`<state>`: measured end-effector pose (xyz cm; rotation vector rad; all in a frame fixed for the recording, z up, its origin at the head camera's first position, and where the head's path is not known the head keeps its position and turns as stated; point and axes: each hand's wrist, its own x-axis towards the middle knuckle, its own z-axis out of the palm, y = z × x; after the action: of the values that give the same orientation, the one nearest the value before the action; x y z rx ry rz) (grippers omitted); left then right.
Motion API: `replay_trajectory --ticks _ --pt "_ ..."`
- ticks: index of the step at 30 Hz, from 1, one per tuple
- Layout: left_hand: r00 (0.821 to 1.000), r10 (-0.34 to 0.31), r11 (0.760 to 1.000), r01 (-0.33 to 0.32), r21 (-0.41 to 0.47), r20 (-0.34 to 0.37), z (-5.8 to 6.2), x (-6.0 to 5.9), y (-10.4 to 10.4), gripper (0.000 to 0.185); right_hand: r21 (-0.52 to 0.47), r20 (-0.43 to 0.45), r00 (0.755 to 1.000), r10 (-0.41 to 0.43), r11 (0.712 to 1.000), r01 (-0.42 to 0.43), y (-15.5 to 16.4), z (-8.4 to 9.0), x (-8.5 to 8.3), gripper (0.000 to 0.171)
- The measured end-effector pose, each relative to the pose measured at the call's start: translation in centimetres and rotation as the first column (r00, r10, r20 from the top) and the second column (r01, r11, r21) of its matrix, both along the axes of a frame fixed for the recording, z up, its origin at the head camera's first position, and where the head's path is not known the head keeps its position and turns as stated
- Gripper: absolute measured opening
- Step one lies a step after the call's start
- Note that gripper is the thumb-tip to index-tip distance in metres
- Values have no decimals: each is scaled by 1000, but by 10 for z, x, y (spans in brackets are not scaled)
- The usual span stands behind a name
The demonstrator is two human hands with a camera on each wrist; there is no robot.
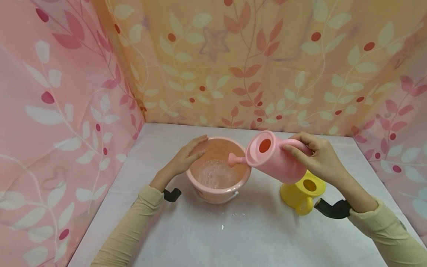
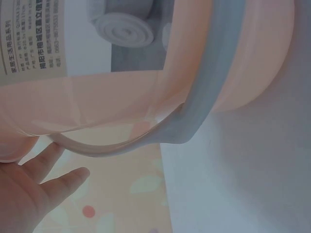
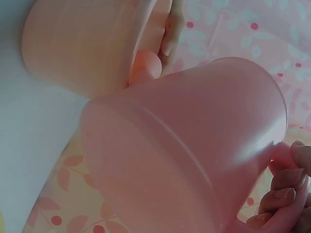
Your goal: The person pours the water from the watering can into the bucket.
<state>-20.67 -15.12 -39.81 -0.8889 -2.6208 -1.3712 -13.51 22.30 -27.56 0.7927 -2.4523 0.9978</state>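
A peach bucket [image 1: 217, 192] with a pale bail handle [image 2: 194, 97] stands on the table and has bubbly water [image 1: 213, 174] in it. My left hand [image 1: 186, 155] holds its left rim, thumb over the inside and fingers outside. My right hand [image 1: 315, 154] grips the handle of a pink watering can [image 1: 278, 159], raised and tilted toward the bucket. The can's spout head [image 1: 233, 159] hangs over the bucket's right rim. Whether water is flowing from it is hard to tell. Below the pink can sits a yellow watering can [image 1: 297, 191], partly covered by it.
Water drops [image 1: 223, 226] wet the white tabletop [image 1: 213, 244] in front of the bucket. Leaf-patterned cloth [image 1: 247, 66] closes in the back and both sides. Black wrist mounts [image 1: 333, 209] jut out below each wrist, the right one beside the yellow can.
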Motion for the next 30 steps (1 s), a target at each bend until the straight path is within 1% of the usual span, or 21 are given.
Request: replay_trajectory --ticks 2,4,9,11,13,18,22,30 --pt "1000 3 1000 -3 -1 7 0 0 0 49 -4 0 1000 4 1000 -4 0 0 -1 26" --pt "1000 3 1000 -3 0 9 3 2 1 49 -5 -2 1000 6 1000 -6 1 -1 -1 27" --pt "1000 -5 1000 4 15 30 26 17 7 47 -4 -7 1000 8 1000 -8 2 -1 -2 28" --pt "999 -5 1000 5 12 39 32 21 8 47 -3 -9 1000 8 1000 -8 2 -1 -2 28" --pt "999 -5 1000 5 8 32 25 16 7 47 -1 -10 1000 4 1000 -4 2 0 -2 27" --pt "1000 0 1000 0 13 12 3 2 2 48 5 -2 1000 -1 1000 1 1 1 -1 25" --pt "1000 -2 1000 2 8 -1 -1 -1 1 48 7 0 1000 3 1000 -3 1 2 -1 24" --pt "1000 -3 1000 3 -1 0 0 0 0 48 8 -5 1000 14 1000 -13 0 3 -1 25"
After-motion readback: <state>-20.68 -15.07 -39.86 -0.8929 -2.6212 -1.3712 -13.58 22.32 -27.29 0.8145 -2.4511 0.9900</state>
